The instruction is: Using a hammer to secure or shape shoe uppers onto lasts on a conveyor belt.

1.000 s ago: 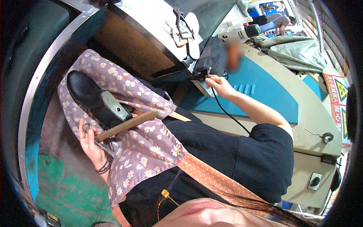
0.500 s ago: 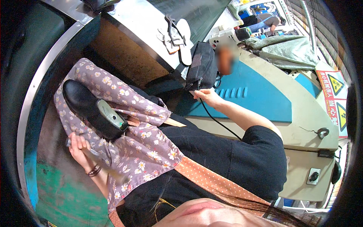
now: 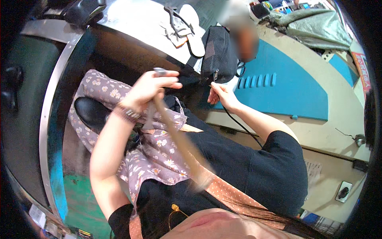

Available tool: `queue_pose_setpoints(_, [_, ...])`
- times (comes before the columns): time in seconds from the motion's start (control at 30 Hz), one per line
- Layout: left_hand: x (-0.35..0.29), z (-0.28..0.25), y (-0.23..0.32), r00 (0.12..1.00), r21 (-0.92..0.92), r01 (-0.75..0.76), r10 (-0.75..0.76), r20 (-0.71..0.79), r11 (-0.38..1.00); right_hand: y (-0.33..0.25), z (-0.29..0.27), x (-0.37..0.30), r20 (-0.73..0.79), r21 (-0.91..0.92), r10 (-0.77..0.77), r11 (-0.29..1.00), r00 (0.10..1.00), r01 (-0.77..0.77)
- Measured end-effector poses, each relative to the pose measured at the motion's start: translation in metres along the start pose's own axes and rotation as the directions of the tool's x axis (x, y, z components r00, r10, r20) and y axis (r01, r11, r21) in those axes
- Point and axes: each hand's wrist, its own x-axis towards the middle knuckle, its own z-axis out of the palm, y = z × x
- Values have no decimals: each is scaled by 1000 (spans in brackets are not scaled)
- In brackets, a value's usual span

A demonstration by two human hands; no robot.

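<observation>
My left hand (image 3: 153,88) is raised over my lap, closed on a long tan stick-like tool (image 3: 175,139) that slants toward my chest. Motion smears it, so its kind is unclear; a silvery end (image 3: 159,71) pokes out by the fingers. On my lap lies a black shoe (image 3: 90,112), partly hidden behind my left forearm, against a floral apron (image 3: 161,153). My right hand (image 3: 223,97) has its fingertips pinched at the lower corner of a black zipped bag (image 3: 219,53). A black cord (image 3: 244,129) runs from beneath that hand; what the fingers grip is hidden.
White sandals (image 3: 193,30) with dark straps lie on the white worktop (image 3: 131,20) beside the bag. A beige machine housing with a blue panel (image 3: 294,93) stands at my right. A curved metal edge (image 3: 53,93) runs along the left. Greenish sheeting (image 3: 318,30) lies at the far right.
My left hand has risen from beside the shoe to above my lap, bringing the tool across the shoe. My right hand stays by the bag's corner. The view has shifted slightly.
</observation>
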Motion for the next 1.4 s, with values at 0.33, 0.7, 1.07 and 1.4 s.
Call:
queue_pose_setpoints(0.33, [130,57,-90,916,-118,351,-314,252,929,-39,-11,-6,165,-311,30,950,986,23])
queue_pose_setpoints(0.7, [140,76,-83,991,-103,113,-104,83,988,-16,-16,-13,392,-283,155,958,907,-41])
queue_pose_setpoints(1.07, [132,75,-76,978,-237,175,-140,156,956,-25,-4,-22,116,-744,252,662,961,-84])
queue_pose_setpoints(1.4, [55,48,-8,998,-153,20,-29,-56,988,-162,10,-22,84,-790,136,613,987,-17])
